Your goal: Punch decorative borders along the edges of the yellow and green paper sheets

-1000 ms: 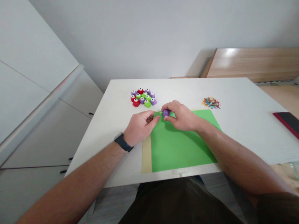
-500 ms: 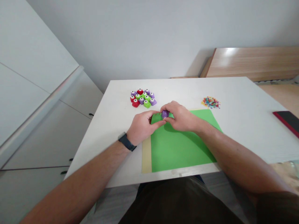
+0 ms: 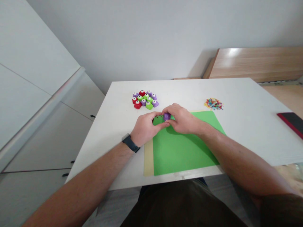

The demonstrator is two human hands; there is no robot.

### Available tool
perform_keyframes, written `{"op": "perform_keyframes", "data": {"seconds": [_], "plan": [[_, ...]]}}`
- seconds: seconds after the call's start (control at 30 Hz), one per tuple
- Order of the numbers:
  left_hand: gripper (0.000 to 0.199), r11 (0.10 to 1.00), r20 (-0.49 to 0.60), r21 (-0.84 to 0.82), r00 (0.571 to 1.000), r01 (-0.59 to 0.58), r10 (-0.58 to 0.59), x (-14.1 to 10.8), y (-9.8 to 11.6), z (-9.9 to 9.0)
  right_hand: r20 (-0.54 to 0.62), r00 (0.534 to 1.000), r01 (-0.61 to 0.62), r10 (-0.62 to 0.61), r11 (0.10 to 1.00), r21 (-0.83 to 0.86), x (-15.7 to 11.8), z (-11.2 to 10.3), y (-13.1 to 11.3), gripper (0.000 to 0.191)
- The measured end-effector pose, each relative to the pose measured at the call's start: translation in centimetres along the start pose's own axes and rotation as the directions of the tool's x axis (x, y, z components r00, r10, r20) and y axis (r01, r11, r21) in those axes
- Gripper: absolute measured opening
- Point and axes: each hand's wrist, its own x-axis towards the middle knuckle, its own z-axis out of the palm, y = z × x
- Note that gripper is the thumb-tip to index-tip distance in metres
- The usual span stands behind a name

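A purple craft punch (image 3: 167, 117) sits at the top edge of a green sheet (image 3: 184, 151), between both hands. My right hand (image 3: 181, 118) is closed on the punch, its fingers behind it and its thumb in front. From the left, my left hand (image 3: 147, 126) reaches to the sheet's upper left corner, its thumb against the front of the punch and its fingers along the sheet's edge. Small punched holes show in the sheet just left of the punch. Under the green sheet lies a beige sheet (image 3: 148, 157).
Several red, green and purple punches with white tops (image 3: 144, 99) stand at the back left of the white table (image 3: 246, 126). A heap of small colourful pieces (image 3: 213, 103) lies at the back right. A dark, red-edged object (image 3: 292, 123) rests at the far right.
My left hand and wrist have shifted slightly to the right. Both hands remain around the purple punch, which has barely moved.
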Motion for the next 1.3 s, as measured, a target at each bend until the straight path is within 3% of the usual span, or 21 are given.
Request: {"op": "perform_keyframes", "data": {"seconds": [0.6,0.77,1.3], "plan": [[0.053,1.0,0.019,-0.001,1.0,-0.019,0.019,0.1,-0.1,-0.3,-0.03,1.0,0.006,-0.006,1.0,0.025,-0.1,0.1,0.4,0.029],[0.042,0.997,0.036,-0.068,0.999,-0.028,0.031,0.0,-0.2,-0.3,-0.046,0.999,0.004,-0.002,0.999,0.035,-0.3,-0.5,0.4,0.024],[0.04,0.989,0.021,-0.148,0.999,-0.024,0.028,-0.3,-0.2,-0.2,0.036,0.998,-0.051,0.051,0.999,0.004,-0.5,-1.6,1.3,0.025]]}}
